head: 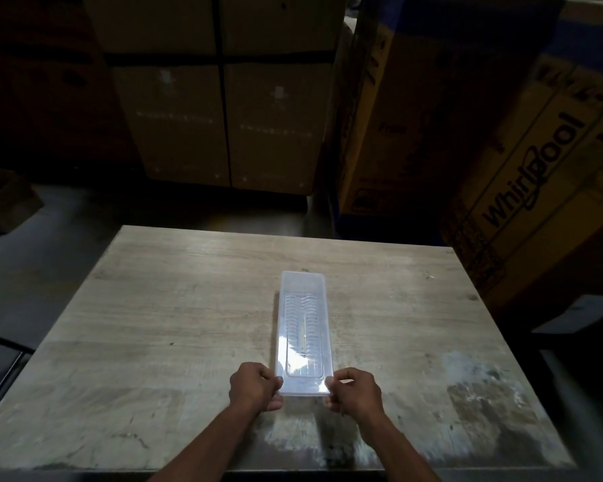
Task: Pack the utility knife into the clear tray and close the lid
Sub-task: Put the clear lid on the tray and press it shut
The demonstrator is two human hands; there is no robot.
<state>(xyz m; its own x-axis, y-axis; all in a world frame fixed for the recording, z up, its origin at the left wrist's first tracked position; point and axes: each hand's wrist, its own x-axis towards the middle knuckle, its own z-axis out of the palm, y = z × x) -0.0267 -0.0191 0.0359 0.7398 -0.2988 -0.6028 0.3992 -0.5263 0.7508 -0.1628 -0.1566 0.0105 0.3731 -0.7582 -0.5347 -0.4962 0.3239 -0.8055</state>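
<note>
A long clear plastic tray lies lengthwise in the middle of the wooden table. A clear ribbed lid rests over its near part, while the far end shows as an uncovered box rim. My left hand pinches the near left corner of the lid and tray. My right hand pinches the near right corner. A thin pale object shows faintly through the lid; I cannot tell whether it is the utility knife.
Large cardboard boxes stand stacked behind the table, and a Whirlpool carton leans at the right. A dark floor lies to the left. The table's near edge has worn, stained patches.
</note>
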